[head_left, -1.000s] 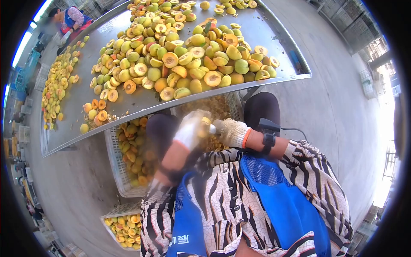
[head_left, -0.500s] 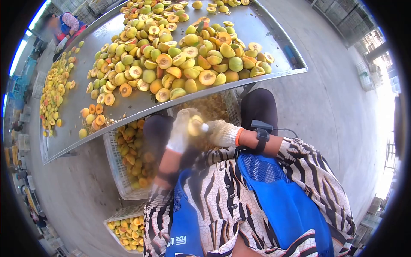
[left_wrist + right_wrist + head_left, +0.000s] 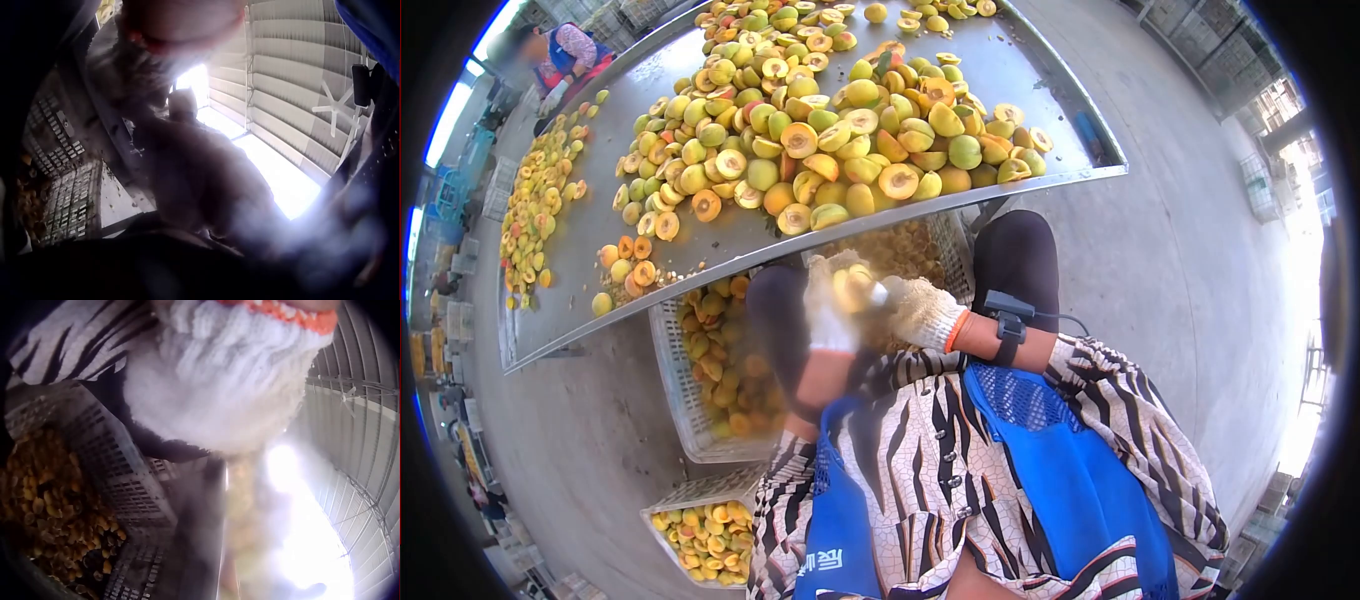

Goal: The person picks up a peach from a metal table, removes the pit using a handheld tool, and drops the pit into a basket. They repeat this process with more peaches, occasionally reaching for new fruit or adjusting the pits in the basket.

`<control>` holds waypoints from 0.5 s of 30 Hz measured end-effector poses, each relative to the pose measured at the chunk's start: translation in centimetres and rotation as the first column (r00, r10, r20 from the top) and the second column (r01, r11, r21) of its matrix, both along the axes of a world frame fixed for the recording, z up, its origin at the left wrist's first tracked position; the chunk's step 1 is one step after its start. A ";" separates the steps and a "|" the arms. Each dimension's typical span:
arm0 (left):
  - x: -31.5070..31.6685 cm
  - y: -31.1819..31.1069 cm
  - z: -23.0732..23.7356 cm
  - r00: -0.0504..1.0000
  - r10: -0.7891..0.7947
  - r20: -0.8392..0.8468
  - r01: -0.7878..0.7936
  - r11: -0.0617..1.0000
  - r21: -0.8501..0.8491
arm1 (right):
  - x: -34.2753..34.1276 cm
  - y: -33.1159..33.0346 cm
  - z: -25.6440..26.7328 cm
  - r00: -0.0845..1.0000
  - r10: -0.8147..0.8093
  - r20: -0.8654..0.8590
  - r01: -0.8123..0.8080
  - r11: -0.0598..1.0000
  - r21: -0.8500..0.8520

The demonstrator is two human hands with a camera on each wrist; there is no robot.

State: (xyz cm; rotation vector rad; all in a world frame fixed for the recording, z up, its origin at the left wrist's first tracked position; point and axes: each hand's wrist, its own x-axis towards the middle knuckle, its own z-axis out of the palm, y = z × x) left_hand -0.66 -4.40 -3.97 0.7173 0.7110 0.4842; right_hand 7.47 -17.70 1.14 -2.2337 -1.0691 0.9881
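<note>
In the head view the gloved left hand (image 3: 832, 305) grips a cut yellow fruit (image 3: 854, 287) between thumb and fingers, over the lap. Close on its right, the gloved right hand (image 3: 922, 312) is curled round a small tool, whose white end (image 3: 879, 294) points at the fruit. Blur hides the tool's tip and whether it touches the flesh. The right wrist view shows the back of the right glove (image 3: 219, 381); its fingertips are hidden. Dark and blurred, the left wrist view shows a glove (image 3: 194, 169) and a pale tool end (image 3: 182, 103).
A metal table (image 3: 730, 262) bearing heaped halved fruit (image 3: 800, 140) stands in front. Below it are a crate of fruit (image 3: 675, 385) and a crate of pits (image 3: 955, 255). Another crate (image 3: 662, 530) stands at lower left. Another person (image 3: 565, 55) is at the far left.
The blurred left hand has turned slightly and holds the fruit with its pale face more visible than a second ago. The right hand stays beside it with the tool. The head view has shifted slightly.
</note>
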 end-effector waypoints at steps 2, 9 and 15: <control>0.0 -0.1 0.4 1.000 -0.011 -0.018 0.011 1.000 0.010 | 0.0 -0.1 0.5 1.000 0.004 0.005 -0.004 1.000 -0.014; -0.3 -0.4 -0.8 0.992 -0.072 -0.106 0.119 0.830 0.544 | 0.5 0.2 -0.9 0.998 0.032 -0.046 -0.030 0.999 0.028; 0.3 -0.7 -0.7 0.986 -0.033 -0.162 0.114 0.847 0.519 | 1.2 -0.1 -1.2 0.993 0.099 -0.067 -0.098 0.995 0.011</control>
